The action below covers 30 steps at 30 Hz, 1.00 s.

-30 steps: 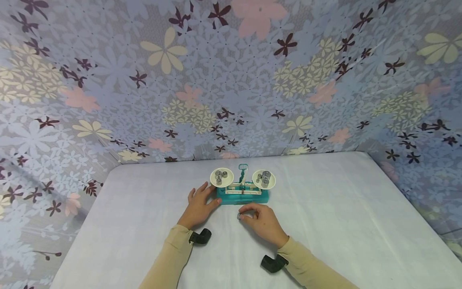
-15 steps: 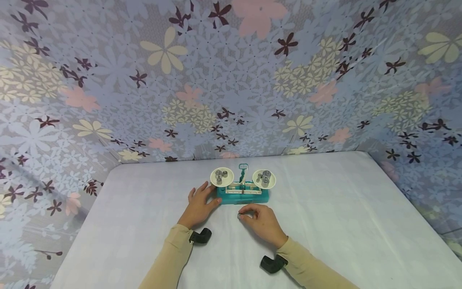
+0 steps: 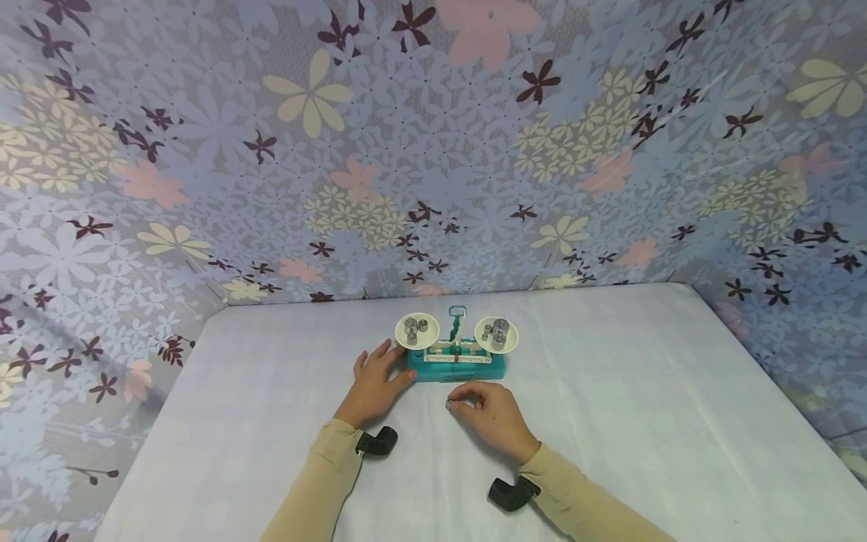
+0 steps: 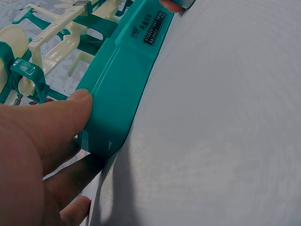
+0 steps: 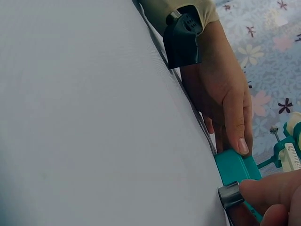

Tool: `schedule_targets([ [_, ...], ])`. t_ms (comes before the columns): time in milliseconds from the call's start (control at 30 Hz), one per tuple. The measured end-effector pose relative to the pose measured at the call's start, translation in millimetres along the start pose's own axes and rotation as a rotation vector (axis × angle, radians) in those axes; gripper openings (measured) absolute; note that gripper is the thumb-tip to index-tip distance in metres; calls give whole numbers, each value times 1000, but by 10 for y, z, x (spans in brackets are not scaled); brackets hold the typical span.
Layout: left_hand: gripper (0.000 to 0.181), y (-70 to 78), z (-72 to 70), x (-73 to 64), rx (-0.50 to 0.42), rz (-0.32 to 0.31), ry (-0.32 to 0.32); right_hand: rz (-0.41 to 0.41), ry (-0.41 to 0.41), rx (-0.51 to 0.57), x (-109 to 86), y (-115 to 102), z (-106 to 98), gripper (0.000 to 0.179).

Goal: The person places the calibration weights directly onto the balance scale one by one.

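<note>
A teal balance scale (image 3: 457,371) stands on the white-covered table, with two cream pans. My left hand (image 3: 371,388) holds the base's left end, thumb on the near corner and fingers at the end, as the left wrist view shows on the teal base (image 4: 120,89). In front of the base, my right hand (image 3: 494,418) pinches a small metal weight (image 5: 230,195) between thumb and fingertip, at table level in the head view. Several metal weights (image 3: 411,328) sit in the left pan (image 3: 400,331), and several more (image 3: 500,330) in the right pan (image 3: 512,336).
The white tablecloth (image 3: 643,421) spreads around the scale. Behind the table rises a flowered backdrop (image 3: 433,150). A black wrist mount (image 3: 377,442) is on the left sleeve, and another black mount (image 3: 512,494) on the right one.
</note>
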State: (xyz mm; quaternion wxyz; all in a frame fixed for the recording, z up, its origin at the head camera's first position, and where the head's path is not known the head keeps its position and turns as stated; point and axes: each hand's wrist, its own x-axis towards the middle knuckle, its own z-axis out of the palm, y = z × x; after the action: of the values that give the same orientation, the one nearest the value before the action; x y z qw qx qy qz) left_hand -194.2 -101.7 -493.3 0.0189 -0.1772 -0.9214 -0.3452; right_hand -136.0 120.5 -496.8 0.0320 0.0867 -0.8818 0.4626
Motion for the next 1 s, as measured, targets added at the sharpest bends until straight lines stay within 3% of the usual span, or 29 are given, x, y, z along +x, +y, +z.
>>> schedule_targets([
  [1000, 59, 2, 1, 4, -13, -22, -4, 9, -16, 36, -15, -10, -25, 6],
])
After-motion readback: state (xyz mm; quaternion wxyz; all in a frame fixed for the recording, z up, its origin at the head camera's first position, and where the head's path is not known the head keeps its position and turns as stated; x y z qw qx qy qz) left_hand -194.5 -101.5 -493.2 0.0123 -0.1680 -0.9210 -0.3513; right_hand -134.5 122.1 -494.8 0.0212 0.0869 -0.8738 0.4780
